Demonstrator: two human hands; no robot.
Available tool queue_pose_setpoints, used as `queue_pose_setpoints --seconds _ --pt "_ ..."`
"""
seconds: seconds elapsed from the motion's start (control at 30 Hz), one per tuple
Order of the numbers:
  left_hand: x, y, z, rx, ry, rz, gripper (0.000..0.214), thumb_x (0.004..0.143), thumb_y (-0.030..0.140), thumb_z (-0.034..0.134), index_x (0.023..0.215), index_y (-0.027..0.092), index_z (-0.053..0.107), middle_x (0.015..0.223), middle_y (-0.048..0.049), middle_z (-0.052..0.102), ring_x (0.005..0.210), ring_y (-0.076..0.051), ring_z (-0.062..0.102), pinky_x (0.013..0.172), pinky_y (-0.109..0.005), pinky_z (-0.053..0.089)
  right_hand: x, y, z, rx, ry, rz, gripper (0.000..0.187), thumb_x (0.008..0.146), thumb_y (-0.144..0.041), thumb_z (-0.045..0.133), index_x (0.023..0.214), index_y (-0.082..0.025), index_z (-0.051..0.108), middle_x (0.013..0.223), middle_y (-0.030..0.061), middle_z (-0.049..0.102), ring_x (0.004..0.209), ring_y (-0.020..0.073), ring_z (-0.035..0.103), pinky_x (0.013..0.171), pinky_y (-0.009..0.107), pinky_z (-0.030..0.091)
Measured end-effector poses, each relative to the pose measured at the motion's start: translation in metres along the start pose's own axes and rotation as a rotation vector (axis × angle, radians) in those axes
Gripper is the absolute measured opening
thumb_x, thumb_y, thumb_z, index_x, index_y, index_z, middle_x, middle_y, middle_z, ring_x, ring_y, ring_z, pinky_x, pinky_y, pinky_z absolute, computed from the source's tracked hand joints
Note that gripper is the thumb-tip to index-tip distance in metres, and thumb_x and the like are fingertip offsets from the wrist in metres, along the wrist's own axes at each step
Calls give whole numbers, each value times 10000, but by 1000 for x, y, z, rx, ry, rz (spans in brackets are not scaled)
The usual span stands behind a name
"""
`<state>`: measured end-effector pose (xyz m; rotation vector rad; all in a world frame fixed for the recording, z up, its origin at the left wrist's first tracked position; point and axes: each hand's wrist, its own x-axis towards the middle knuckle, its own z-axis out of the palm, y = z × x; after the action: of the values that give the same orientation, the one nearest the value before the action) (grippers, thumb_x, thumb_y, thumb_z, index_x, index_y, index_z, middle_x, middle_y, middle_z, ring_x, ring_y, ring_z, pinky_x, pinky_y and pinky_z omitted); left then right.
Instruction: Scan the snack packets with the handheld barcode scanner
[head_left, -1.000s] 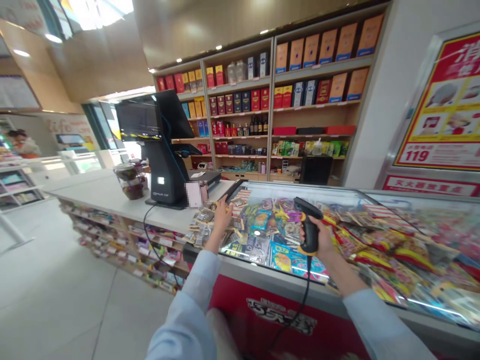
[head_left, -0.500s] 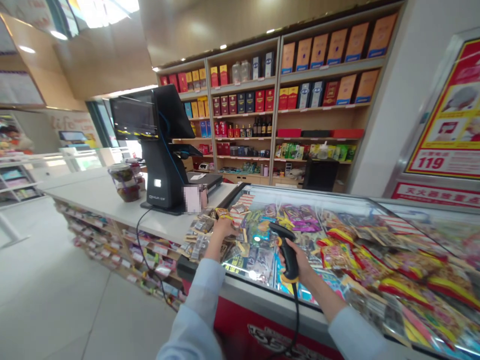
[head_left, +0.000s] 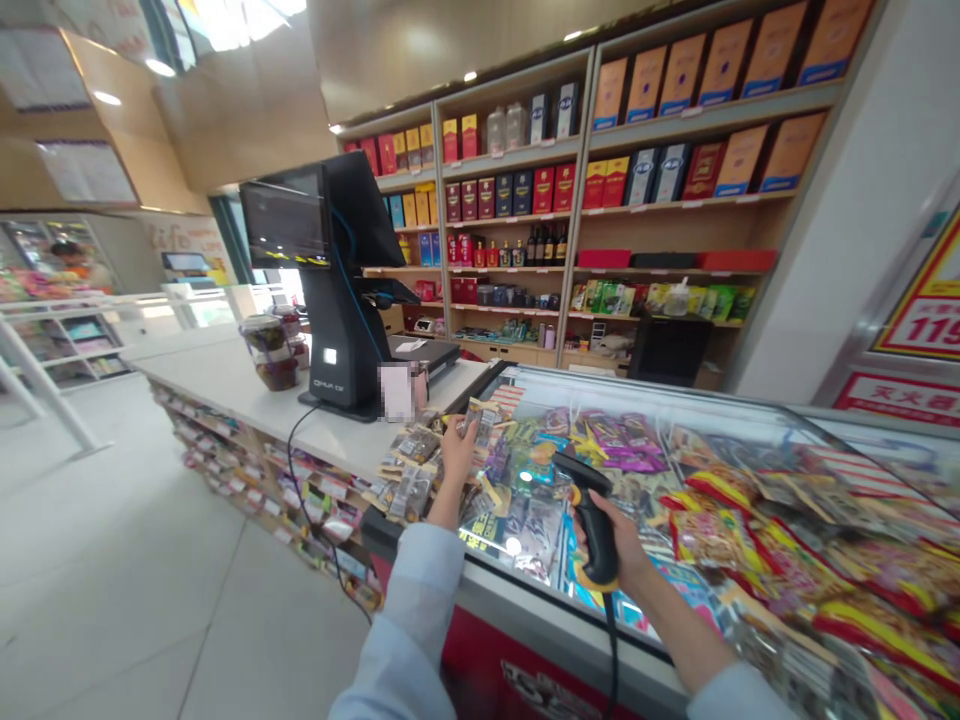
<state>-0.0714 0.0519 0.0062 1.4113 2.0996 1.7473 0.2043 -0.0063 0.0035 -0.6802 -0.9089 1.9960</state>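
My right hand [head_left: 616, 540] is wrapped round the handle of a black and yellow barcode scanner [head_left: 598, 530], its head tilted toward the left over the glass-topped freezer [head_left: 570, 385]. A cord hangs from the scanner's base. In my left hand [head_left: 457, 455] a small snack packet [head_left: 482, 418], brownish with a pale edge, is pinched and raised at the freezer's left end. Just left of and below that hand lies a pile of similar dark, clear-fronted packets [head_left: 412, 480]. Purple snack bags [head_left: 626, 440] lie beyond the scanner.
Red and yellow snack bags [head_left: 720, 530] cover the freezer's right side. On the white counter [head_left: 217, 370] to the left stand a black checkout terminal [head_left: 341, 340] and plastic jars [head_left: 271, 350]. Shelves of boxed goods [head_left: 517, 190] line the back wall. A cable [head_left: 315, 520] hangs down the counter's front.
My left hand has come up from the pile and now holds a packet upright. The scanner stays in my right hand. The view has shifted slightly left.
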Motion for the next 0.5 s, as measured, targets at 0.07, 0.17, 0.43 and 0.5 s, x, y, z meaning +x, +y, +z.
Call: queue_pose_setpoints --seconds 0.07,0.17,0.43,0.5 --pt "-1 0 -2 -39 27 -8 320 819 412 466 1002 167 559 854 -57 667 783 -178 622 725 -282 458 3 3 -3 -13 -2 -14 231 747 -400 597 751 -172 627 483 7 557 337 101 463 307 201 400" --pt "-3 2 -4 -77 59 -12 318 799 417 488 983 172 572 808 -44 665 745 -181 619 720 -290 456 6 8 -7 -26 -1 -40 247 759 -411 577 741 -168 619 529 20 594 366 108 499 341 209 425" --pt "-4 0 -3 -146 100 1 330 772 436 510 971 180 573 803 -42 659 758 -199 618 736 -319 451 -1 7 -1 -140 -33 4 367 819 -479 486 782 -137 614 495 46 606 405 129 536 406 220 429" --pt "-4 0 -3 -155 105 3 344 767 446 515 973 177 575 800 -46 659 764 -205 618 737 -327 451 -1 6 0 -138 -36 -10 365 805 -491 511 800 -140 612 515 42 617 418 126 541 421 221 433"
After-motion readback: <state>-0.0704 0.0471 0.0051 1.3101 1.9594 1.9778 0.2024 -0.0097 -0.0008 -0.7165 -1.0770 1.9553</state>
